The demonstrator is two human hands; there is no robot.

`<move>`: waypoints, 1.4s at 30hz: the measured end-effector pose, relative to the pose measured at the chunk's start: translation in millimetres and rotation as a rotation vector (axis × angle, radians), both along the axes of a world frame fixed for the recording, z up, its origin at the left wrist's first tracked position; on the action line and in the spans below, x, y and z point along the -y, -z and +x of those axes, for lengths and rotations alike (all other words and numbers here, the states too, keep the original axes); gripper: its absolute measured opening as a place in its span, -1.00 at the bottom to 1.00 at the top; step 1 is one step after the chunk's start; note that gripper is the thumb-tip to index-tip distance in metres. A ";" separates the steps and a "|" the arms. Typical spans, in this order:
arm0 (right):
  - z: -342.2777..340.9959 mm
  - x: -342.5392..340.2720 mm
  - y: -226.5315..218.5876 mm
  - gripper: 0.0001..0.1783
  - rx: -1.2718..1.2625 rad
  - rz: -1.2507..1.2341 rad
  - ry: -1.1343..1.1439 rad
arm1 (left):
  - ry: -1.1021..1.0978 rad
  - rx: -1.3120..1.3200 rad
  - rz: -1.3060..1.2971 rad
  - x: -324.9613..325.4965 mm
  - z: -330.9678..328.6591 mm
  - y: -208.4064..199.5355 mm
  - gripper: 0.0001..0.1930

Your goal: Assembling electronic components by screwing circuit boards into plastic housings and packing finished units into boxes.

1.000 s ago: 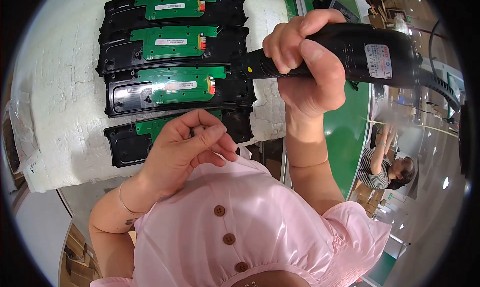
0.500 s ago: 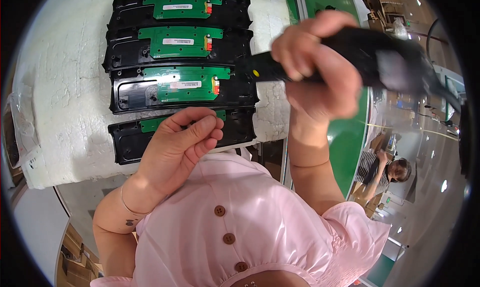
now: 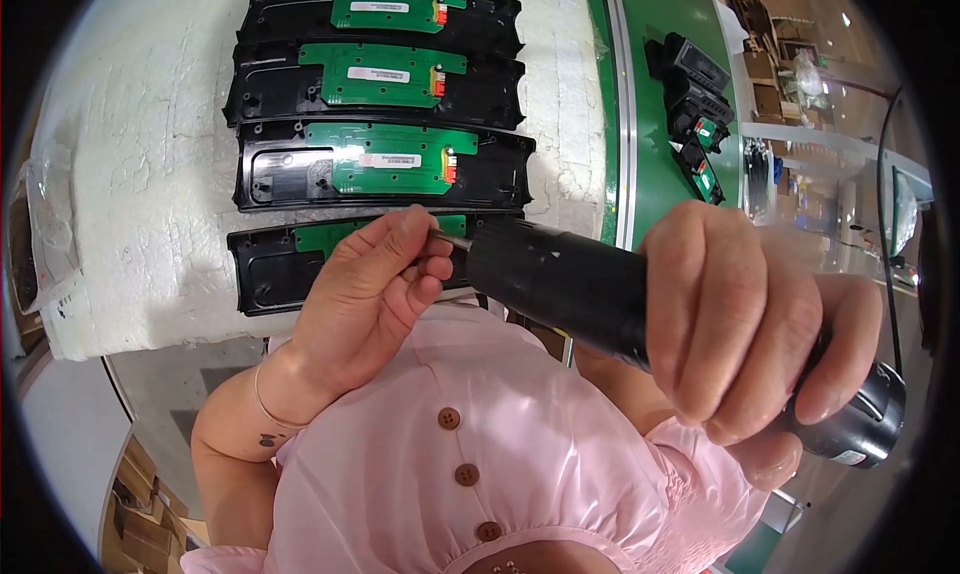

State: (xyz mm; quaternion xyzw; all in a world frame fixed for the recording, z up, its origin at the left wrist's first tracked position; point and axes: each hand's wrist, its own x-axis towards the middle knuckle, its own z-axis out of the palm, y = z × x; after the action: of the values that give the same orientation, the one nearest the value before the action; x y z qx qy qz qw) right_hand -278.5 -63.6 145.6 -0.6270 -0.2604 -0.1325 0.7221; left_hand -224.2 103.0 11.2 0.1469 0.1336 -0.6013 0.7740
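My right hand [image 3: 735, 319] is wrapped round a black electric screwdriver [image 3: 565, 284], held almost level with its thin metal bit [image 3: 458, 241] pointing left. The bit's tip meets the pinched thumb and forefinger of my left hand [image 3: 355, 294]; whatever small thing they hold is too hidden to make out. Behind and below my left hand lies the nearest black plastic panel [image 3: 270, 286], partly covered, with a green circuit board [image 3: 318, 237] on it. Beyond it another black panel [image 3: 290, 174] carries a green board [image 3: 395, 177] with a white label and a red-and-yellow connector [image 3: 450, 167].
Two more such panels [image 3: 275, 86] lie farther back in the same row. All rest on a white foam block [image 3: 150, 174]. To the right, a green work surface [image 3: 650, 124] bears black housings [image 3: 695, 79] and small board parts. A black cable [image 3: 882, 164] hangs at the far right.
My right hand has brought the screwdriver nearer and lower, and its bit now reaches my left fingertips. My left hand keeps its pinch. The view has shifted slightly.
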 end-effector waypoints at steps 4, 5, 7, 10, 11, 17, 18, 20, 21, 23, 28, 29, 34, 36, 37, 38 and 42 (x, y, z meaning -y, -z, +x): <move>16.7 -12.3 21.9 -0.69 -0.065 0.070 0.156 | 0.081 0.076 0.010 1.8 -3.3 -24.1 -0.66; 16.3 -17.4 33.8 -0.68 -0.068 0.125 0.281 | 0.072 0.074 0.012 -1.2 -2.3 -21.8 -0.66; 23.6 -15.9 44.3 -0.69 -0.178 0.029 0.411 | 0.104 0.070 0.018 -7.4 0.8 -16.4 -0.61; 29.9 -19.8 51.4 -0.69 -0.280 0.064 0.452 | 0.168 0.120 0.121 -9.2 3.7 -23.1 -0.64; 32.5 -18.7 54.3 -0.69 -0.283 0.064 0.447 | 0.163 0.117 0.122 -11.7 4.0 -21.9 -0.64; 37.5 -14.8 58.4 -0.73 -0.241 -0.023 0.345 | 0.179 0.190 0.060 -23.1 7.3 -13.9 -0.76; 38.0 -15.6 57.0 -0.74 -0.257 -0.075 0.354 | 0.178 0.243 0.036 -25.3 7.6 -11.6 -0.78; 40.7 -19.0 57.1 -0.75 -0.270 -0.134 0.383 | 0.173 0.295 0.012 -27.0 6.9 -10.9 -0.80; 41.6 -19.1 58.4 -0.75 -0.270 -0.134 0.379 | 0.121 0.265 0.046 -27.1 6.2 -11.7 -0.82; 42.4 -18.5 60.6 -0.75 -0.264 -0.198 0.396 | 0.067 0.236 0.079 -26.9 6.2 -15.0 -0.83; 40.8 -24.4 55.5 -0.76 -0.273 -0.133 0.408 | -0.020 0.132 0.150 -28.8 6.9 -14.0 -0.83; 38.6 -24.4 51.9 -0.76 -0.280 -0.049 0.377 | -0.021 0.135 0.150 -28.8 6.3 -12.4 -0.83; 14.0 -14.2 7.6 -0.69 -0.005 0.107 0.079 | -0.067 0.047 0.062 -24.8 5.7 -11.0 -0.84; 14.5 -32.5 13.6 -0.72 0.126 0.260 0.197 | -0.074 0.046 0.070 -21.1 5.0 -11.1 -0.84; 6.9 -27.8 6.1 -0.73 0.059 0.177 0.225 | -0.082 0.042 0.078 -19.5 4.8 -10.7 -0.84; 6.1 -25.5 4.1 -0.73 0.021 0.136 0.193 | -0.087 0.043 0.079 -19.6 3.8 -9.5 -0.84; 13.8 -31.0 11.6 -0.73 0.052 0.199 0.176 | -0.088 0.068 0.085 -20.1 0.4 -4.2 -0.82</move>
State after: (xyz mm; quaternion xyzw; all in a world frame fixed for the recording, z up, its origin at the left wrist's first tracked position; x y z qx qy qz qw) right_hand -264.6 -32.6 134.1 -0.5689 -0.2085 -0.2366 0.7595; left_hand -223.8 123.1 15.4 0.1940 0.1390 -0.5552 0.7967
